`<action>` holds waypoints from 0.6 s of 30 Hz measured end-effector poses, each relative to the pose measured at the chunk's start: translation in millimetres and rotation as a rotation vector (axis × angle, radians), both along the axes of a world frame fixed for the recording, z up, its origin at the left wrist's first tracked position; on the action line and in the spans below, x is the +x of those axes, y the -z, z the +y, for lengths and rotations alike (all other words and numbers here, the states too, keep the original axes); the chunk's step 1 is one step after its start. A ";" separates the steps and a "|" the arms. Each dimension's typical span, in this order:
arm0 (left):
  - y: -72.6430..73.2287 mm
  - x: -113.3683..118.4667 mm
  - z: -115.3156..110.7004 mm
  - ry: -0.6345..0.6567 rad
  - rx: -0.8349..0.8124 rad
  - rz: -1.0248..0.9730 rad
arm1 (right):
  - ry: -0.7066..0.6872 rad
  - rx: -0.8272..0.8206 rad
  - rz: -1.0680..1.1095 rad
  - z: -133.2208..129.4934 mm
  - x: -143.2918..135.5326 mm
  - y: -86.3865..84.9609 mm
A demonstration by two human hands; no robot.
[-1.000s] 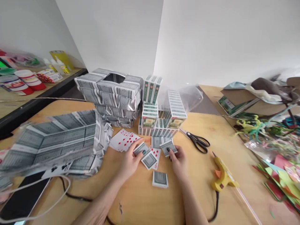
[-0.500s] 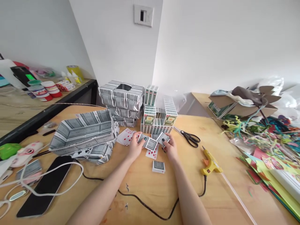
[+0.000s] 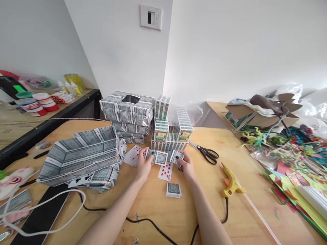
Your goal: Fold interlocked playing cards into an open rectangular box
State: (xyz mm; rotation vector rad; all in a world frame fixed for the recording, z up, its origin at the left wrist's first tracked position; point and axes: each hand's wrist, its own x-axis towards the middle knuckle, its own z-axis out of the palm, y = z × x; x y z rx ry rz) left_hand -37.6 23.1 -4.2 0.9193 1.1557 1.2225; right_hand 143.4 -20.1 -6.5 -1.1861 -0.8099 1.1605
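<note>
My left hand (image 3: 144, 164) grips a pair of joined or overlapping playing cards (image 3: 160, 158), their grey patterned backs facing up. Another playing card (image 3: 176, 157) is pinched in my right hand (image 3: 187, 165), also back up. Between and below the hands lies a face-up ten of diamonds (image 3: 165, 171). A small stack of folded-looking cards (image 3: 173, 190) rests nearer to me. To the left of my left hand, more face-up red cards (image 3: 132, 155) are spread on the table. Whether the left hand's cards are attached to each other I cannot tell.
Card-covered boxes (image 3: 127, 112) and green card packs (image 3: 161, 132) stand behind my hands. At left sits an open tray made of cards (image 3: 81, 149). Black scissors (image 3: 208, 153) and a yellow glue gun (image 3: 232, 185) lie right; its black cord (image 3: 150, 223) crosses in front.
The view has shifted slightly. The cards in my left hand have turned more level, and the right hand's card is tilted less. Both hands keep their hold.
</note>
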 end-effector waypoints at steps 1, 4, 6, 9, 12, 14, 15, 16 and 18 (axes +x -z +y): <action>0.7 0.1 0.6 -0.009 -0.001 -0.006 | -0.029 0.000 -0.012 -0.4 -0.4 -0.5; 2.4 1.0 1.8 -0.027 -0.010 -0.033 | -0.104 0.013 -0.050 -1.8 -2.0 -3.2; 3.0 1.9 2.0 -0.021 -0.014 -0.064 | -0.137 0.029 -0.072 -2.6 -2.9 -5.3; 3.6 3.6 1.9 0.006 -0.023 -0.146 | -0.143 0.050 -0.101 -3.1 -3.5 -7.5; 4.3 5.0 1.7 0.035 -0.036 -0.243 | -0.142 0.055 -0.127 -3.2 -3.2 -7.3; 4.5 5.4 1.6 0.041 -0.034 -0.278 | -0.153 0.061 -0.142 -3.1 -2.8 -6.3; 4.4 5.5 1.4 0.042 -0.029 -0.285 | -0.163 0.066 -0.148 -3.1 -2.6 -5.8; 4.0 5.4 1.1 0.044 -0.022 -0.288 | -0.174 0.073 -0.157 -3.0 -2.5 -5.3; 2.5 5.0 0.4 0.064 -0.007 -0.289 | -0.177 0.092 -0.192 -2.5 -2.7 -4.6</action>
